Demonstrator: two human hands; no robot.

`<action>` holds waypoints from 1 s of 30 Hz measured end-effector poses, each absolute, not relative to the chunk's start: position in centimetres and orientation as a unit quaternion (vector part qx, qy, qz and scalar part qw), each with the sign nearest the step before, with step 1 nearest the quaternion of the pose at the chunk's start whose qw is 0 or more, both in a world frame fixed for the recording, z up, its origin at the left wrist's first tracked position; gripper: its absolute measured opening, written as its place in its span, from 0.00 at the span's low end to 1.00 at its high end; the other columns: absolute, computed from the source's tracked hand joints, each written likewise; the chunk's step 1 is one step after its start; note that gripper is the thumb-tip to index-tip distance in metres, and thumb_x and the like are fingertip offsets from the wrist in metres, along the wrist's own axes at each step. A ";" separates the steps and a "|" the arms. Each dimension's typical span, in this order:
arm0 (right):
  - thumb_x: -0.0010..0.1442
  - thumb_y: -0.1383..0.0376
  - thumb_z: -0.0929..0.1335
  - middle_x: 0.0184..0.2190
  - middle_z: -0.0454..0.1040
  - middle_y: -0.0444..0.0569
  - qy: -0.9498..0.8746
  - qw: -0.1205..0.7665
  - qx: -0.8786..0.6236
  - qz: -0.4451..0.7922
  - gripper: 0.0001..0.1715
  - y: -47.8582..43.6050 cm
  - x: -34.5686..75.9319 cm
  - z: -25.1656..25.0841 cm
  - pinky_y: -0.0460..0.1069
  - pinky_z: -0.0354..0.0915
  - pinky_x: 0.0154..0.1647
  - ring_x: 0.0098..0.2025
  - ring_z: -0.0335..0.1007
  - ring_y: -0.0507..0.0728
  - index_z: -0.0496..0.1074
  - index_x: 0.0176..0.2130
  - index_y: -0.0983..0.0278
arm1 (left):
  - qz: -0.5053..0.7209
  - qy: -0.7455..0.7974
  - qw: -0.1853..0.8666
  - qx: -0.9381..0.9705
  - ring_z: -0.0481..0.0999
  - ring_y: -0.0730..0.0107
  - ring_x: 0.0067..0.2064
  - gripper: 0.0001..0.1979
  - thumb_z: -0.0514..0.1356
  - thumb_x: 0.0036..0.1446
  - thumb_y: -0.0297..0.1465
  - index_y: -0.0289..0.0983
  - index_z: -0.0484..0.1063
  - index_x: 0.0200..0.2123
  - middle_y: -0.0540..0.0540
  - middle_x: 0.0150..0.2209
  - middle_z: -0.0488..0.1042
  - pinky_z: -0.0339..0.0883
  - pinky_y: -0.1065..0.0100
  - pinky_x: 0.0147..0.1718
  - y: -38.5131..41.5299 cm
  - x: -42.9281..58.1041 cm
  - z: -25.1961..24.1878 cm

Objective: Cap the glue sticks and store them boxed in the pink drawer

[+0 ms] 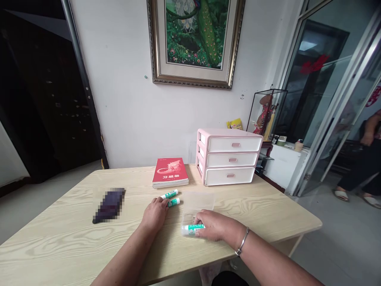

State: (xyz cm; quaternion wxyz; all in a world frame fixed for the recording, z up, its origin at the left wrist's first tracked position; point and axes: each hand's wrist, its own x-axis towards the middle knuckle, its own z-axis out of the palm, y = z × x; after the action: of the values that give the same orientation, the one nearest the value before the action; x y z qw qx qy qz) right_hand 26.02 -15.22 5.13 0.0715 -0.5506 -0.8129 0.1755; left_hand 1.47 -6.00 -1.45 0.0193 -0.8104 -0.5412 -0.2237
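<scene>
My left hand (155, 213) rests on the wooden table, its fingers closed on the near end of a green-and-white glue stick (174, 202). Just behind that one lies a second glue stick (170, 194), close to my fingertips. A clear plastic box (186, 219) stands to the right with its transparent lid (199, 200) folded back flat. Over the box, my right hand (212, 225) bends down with its fingers closed on another glue stick (195, 228), which lies along the box's near side. My palm hides part of the box and its contents.
A red book (170, 171) lies behind the glue sticks. A pink drawer unit (229, 159) with white drawers stands at the back right of the table (74, 238). On the left lies a dark pixelated object (109, 204). Another person (366, 159) stands beyond the glass door.
</scene>
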 end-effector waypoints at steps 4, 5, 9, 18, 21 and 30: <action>0.50 0.64 0.72 0.39 0.77 0.46 -0.802 0.096 -0.557 0.195 0.19 -15.1 26.0 4.6 0.46 0.60 0.36 0.39 0.71 0.57 0.75 0.45 0.58 | -0.214 -0.568 0.039 -0.794 0.73 0.53 0.50 0.17 0.54 0.60 0.30 0.40 0.75 0.51 0.39 0.45 0.77 0.66 0.62 0.46 -5.8 1.6 -1.5; 0.49 0.63 0.73 0.39 0.77 0.45 -0.798 0.102 -0.560 0.197 0.21 -15.0 26.0 4.4 0.46 0.60 0.36 0.39 0.71 0.57 0.75 0.45 0.58 | -0.218 -0.570 0.042 -0.791 0.72 0.53 0.51 0.18 0.55 0.60 0.30 0.40 0.75 0.51 0.39 0.46 0.77 0.66 0.61 0.47 -5.9 1.6 -1.4; 0.43 0.61 0.76 0.39 0.76 0.45 -0.774 0.118 -0.576 0.234 0.28 -14.3 26.2 3.5 0.46 0.60 0.34 0.37 0.70 0.56 0.75 0.47 0.58 | -0.282 -0.547 0.022 -0.788 0.72 0.54 0.51 0.16 0.56 0.58 0.29 0.39 0.76 0.49 0.40 0.48 0.77 0.66 0.59 0.50 -6.6 1.8 -1.2; 0.50 0.66 0.72 0.31 0.75 0.46 -0.683 0.304 -0.584 0.317 0.13 -13.9 25.9 3.6 0.46 0.60 0.31 0.31 0.67 0.53 0.76 0.38 0.64 | -0.408 -0.453 -0.024 -0.792 0.75 0.60 0.50 0.16 0.53 0.65 0.38 0.40 0.73 0.51 0.41 0.52 0.74 0.73 0.63 0.45 -11.1 2.4 0.4; 0.53 0.63 0.70 0.33 0.75 0.46 -0.654 0.392 -0.545 0.348 0.11 -15.2 24.4 4.5 0.46 0.62 0.32 0.30 0.66 0.52 0.74 0.39 0.64 | -0.409 -0.352 -0.041 -0.841 0.74 0.59 0.53 0.21 0.58 0.62 0.39 0.42 0.68 0.57 0.40 0.55 0.71 0.72 0.64 0.46 -13.8 3.3 1.3; 0.62 0.58 0.64 0.38 0.74 0.50 -0.669 0.421 -0.544 0.283 0.23 -17.8 23.0 1.8 0.53 0.66 0.42 0.41 0.71 0.58 0.66 0.55 0.63 | -0.364 -0.417 -0.073 -0.830 0.77 0.61 0.45 0.17 0.51 0.66 0.37 0.42 0.69 0.54 0.41 0.46 0.75 0.70 0.64 0.44 -14.0 2.2 0.5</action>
State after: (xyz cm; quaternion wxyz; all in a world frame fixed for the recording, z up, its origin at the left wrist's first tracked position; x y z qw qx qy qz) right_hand 23.01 -17.83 1.83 0.4211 -0.5436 -0.6689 0.2825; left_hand 2.19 -14.02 0.46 -0.0729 -0.8300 -0.4166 -0.3635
